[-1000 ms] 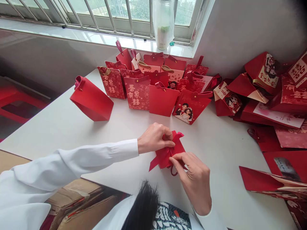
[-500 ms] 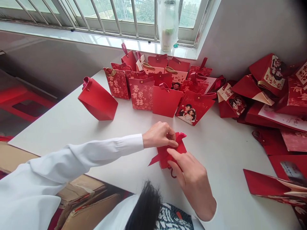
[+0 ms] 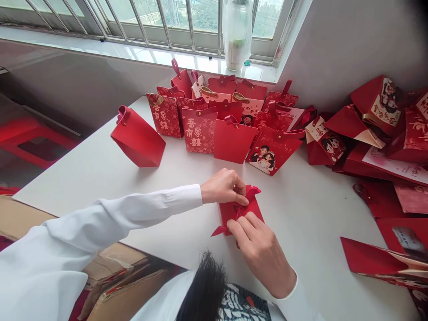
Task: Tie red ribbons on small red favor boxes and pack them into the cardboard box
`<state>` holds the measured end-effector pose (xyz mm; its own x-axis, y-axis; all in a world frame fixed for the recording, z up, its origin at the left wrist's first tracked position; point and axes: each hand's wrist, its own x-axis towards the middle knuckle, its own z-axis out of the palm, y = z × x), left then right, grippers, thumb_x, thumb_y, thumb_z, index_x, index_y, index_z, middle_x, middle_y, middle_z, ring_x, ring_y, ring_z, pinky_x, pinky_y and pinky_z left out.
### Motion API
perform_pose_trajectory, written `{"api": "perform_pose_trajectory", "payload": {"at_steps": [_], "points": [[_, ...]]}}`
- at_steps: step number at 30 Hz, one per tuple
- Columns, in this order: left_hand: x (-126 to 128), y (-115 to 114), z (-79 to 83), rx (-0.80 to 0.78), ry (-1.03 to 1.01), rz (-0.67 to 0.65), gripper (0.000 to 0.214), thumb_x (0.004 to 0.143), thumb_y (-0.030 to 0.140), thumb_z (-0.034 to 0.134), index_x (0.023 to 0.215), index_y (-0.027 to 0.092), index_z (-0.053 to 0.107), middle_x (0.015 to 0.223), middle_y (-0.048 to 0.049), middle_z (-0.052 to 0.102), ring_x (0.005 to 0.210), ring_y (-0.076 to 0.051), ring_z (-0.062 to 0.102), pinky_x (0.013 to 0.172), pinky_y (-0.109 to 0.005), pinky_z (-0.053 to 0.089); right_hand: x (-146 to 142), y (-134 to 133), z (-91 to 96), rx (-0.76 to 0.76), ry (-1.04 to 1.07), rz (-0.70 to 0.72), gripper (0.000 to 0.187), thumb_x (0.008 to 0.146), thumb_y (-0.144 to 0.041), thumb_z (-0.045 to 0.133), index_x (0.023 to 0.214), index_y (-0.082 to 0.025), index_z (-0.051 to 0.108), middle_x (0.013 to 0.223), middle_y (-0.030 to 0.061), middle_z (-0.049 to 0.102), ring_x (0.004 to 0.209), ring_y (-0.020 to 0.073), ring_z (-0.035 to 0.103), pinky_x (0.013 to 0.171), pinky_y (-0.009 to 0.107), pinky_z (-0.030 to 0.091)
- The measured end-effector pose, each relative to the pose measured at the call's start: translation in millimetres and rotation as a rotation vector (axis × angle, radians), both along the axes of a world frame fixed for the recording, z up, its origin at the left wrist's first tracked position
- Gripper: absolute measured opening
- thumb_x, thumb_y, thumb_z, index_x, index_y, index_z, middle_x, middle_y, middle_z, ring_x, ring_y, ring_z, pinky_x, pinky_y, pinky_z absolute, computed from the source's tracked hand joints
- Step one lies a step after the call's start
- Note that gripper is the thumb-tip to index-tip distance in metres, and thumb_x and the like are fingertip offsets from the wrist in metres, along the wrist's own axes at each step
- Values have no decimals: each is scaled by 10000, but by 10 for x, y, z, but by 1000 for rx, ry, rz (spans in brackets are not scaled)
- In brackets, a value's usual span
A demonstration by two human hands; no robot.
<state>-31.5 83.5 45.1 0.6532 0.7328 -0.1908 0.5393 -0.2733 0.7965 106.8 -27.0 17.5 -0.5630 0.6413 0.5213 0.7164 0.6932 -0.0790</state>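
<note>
Red gift bag (image 3: 238,210) is lying partly hidden beneath the left hand (image 3: 223,187) and right hand (image 3: 259,252), whose fingers (image 3: 241,199) are clamping together on its ribbon (image 3: 252,193)

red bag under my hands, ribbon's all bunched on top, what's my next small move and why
Probably draw the ribbon snug with your left hand while your right hand steadies the red paper bag. The ribbon looks bunched at the bag's top, with a loose tail sticking out to the side.

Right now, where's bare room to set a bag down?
Right of your right hand: bare table, between the bag you hold and the pile. Also between the lone bag and your left sleeve. Crowded: the rows by the window and the pile.
</note>
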Motion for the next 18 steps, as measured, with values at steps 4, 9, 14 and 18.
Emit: {"api": "perform_pose_trajectory", "payload": {"at_steps": [4,9,14,18], "points": [[22,18,-16,37,23,-17,142,675,241,711,594,125,703,524,17,622,494,-71,473,477,-176,311,52,3,18,21,-87,54,320,892,35,386,690,-150,551,610,12,409,584,161,354,545,297,275],[28,11,-36,110,33,-54,133,671,234,728,595,128,700,494,31,576,480,-59,438,468,-174,288,65,28,79,-41,-152,98,358,857,59,338,647,-162,525,624,21,436,577,165,377,521,302,288],[-54,-29,23,118,-42,-79,238,714,364,724,686,129,704,560,29,583,502,-54,431,492,-176,303,160,-110,244,-115,61,193,177,940,-150,461,1061,-156,590,655,5,521,551,145,432,520,284,346],[-160,-87,153,22,-126,13,314,875,426,521,934,153,665,736,-2,627,602,-78,489,553,-181,356,350,-55,283,-197,562,-43,227,953,-258,485,1168,-236,552,793,12,581,665,134,528,633,255,423]]}}
